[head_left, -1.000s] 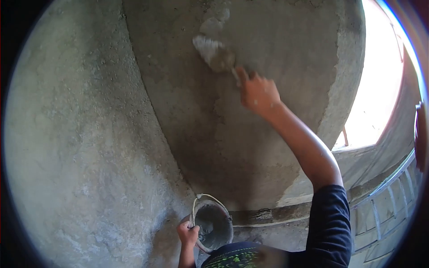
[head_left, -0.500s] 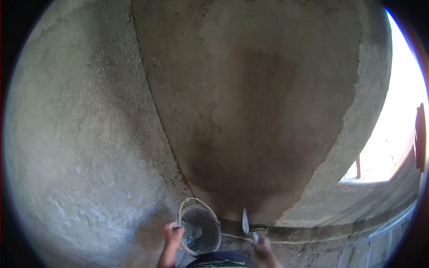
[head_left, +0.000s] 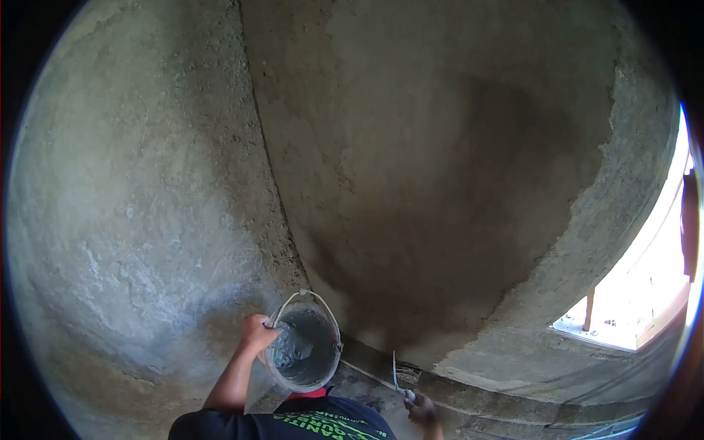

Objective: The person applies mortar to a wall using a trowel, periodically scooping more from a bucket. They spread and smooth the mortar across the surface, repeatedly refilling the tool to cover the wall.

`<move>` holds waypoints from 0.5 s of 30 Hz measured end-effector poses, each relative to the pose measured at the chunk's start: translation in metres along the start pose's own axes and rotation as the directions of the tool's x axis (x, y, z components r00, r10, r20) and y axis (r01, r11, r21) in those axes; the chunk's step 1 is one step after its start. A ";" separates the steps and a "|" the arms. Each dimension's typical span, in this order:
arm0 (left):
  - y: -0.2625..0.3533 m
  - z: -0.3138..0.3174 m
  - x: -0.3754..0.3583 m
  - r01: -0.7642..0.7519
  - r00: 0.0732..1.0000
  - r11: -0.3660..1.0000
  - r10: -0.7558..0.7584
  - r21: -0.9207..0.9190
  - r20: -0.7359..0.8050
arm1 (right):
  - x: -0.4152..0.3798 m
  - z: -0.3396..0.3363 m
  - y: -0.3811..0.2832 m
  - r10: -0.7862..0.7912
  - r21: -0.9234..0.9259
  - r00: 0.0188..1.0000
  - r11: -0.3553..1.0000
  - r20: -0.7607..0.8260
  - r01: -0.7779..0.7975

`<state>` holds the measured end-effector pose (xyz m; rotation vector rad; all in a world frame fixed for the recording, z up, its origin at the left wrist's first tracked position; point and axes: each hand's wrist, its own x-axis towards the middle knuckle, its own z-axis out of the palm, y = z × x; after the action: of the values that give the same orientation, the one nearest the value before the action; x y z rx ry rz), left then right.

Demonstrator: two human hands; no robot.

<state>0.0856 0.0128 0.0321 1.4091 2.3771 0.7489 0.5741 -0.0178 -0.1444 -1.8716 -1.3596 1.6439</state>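
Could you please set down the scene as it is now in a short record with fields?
Left hand: the left hand grips the bucket at its rim
Right hand: the right hand holds the trowel by its handle, blade pointing away from the person
Bucket contents: wet grey mix
Trowel and bucket: apart
Wall ahead: grey-brown wall, darker in patches
Right side: bright opening
Load on trowel: cannot tell, blade seen nearly edge-on
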 end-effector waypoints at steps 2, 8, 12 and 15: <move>-0.011 0.007 -0.006 -0.012 0.999 0.999 0.011 0.044 0.030 | 0.002 -0.007 -0.003 -0.043 -0.010 0.999 0.999 -0.024 0.043; -0.032 0.040 -0.035 0.240 0.956 0.968 -0.222 -0.078 0.193 | 0.044 0.009 0.049 -0.290 -0.188 0.957 0.941 -0.024 0.281; -0.022 0.038 -0.050 0.329 0.933 0.942 -0.312 -0.070 0.179 | -0.001 0.007 -0.004 -0.118 -0.014 0.989 0.993 0.088 0.120; -0.046 0.059 -0.058 0.253 0.967 0.957 -0.245 -0.142 0.072 | -0.019 0.008 -0.026 -0.116 0.027 0.985 0.993 0.126 0.114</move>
<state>0.1083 -0.0384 -0.0441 1.0328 2.3438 0.7909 0.5575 -0.0221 -0.1163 -1.6688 -1.4673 1.7369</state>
